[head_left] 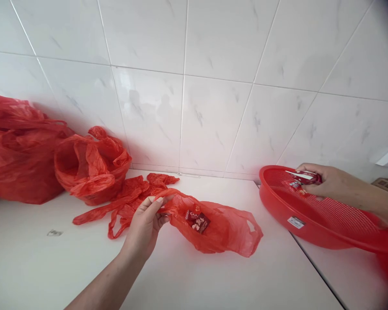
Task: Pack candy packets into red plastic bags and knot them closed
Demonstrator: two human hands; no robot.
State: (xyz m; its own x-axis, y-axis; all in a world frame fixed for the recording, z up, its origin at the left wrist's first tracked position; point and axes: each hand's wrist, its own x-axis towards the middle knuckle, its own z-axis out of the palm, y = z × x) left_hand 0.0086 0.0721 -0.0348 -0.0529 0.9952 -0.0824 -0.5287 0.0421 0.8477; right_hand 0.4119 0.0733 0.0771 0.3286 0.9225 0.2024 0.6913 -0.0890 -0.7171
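Observation:
My left hand pinches the rim of a red plastic bag that lies open on the white table. Inside the bag rest a few small wrapped packets, dark red with pale print. Over the far rim of a red perforated plastic basket, my right hand is closed around several small wrapped packets in dark red, white and bright red. Part of the basket's inside is hidden by my right forearm.
Crumpled red plastic bags lie left of the open bag. Behind them stand a round red bag and a larger red bag. A white tiled wall closes off the back. A dark seam crosses the tabletop.

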